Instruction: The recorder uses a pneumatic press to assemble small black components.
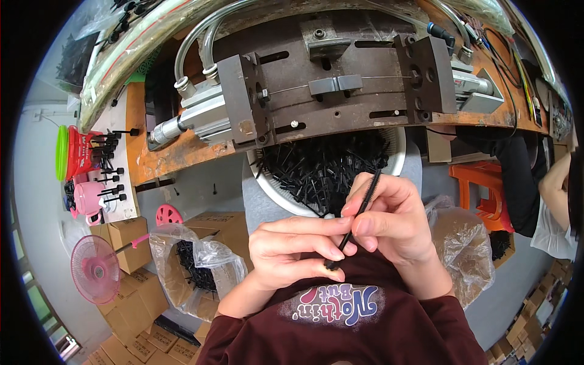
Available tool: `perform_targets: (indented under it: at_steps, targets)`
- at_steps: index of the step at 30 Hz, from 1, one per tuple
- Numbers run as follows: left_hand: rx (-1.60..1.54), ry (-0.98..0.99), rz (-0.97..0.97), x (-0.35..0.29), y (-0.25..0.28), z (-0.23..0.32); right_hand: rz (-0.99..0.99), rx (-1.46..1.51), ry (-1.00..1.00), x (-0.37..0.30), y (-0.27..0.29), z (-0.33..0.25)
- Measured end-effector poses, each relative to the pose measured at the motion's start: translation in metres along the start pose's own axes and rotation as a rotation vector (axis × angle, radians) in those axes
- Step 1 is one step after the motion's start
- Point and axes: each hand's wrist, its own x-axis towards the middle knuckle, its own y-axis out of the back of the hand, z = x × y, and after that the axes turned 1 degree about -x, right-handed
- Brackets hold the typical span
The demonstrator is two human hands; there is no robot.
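Observation:
A thin black mascara wand [368, 196] is held slantwise in front of my chest, its bristled end up and to the right. My left hand [295, 246] has its thumb and fingers closed around the lower end. Further up, my right hand [395, 222] pinches the wand between thumb and fingers just below the bristles. Just beyond my hands, a white basket [398, 159] holds a heap of black wand parts [322, 167]. Above it a dark metal fixture [286, 64] with a small grey block [334, 85] is mounted on the bench.
The wooden bench [155, 161] carries air cylinders and clear hoses. Plastic-lined boxes stand left [225, 261] and right [465, 255], the left one with black parts in it. A pink fan [95, 269], black wands [112, 179] on a ledge and an orange stool [477, 182] flank the seat.

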Motion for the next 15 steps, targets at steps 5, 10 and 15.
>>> perform_targets:
  at_steps: [5,10,15]
  targets:
    - [-0.156,0.038,0.026,-0.003,-0.005,-0.005,0.001,-0.02,0.024,-0.002,0.0,-0.001]
    - [0.136,-0.058,0.017,0.003,-0.008,0.002,0.041,0.009,-0.005,-0.002,-0.006,-0.004]
    - [0.508,-0.065,-0.05,0.004,-0.004,0.016,0.051,0.023,0.063,0.001,-0.004,0.001]
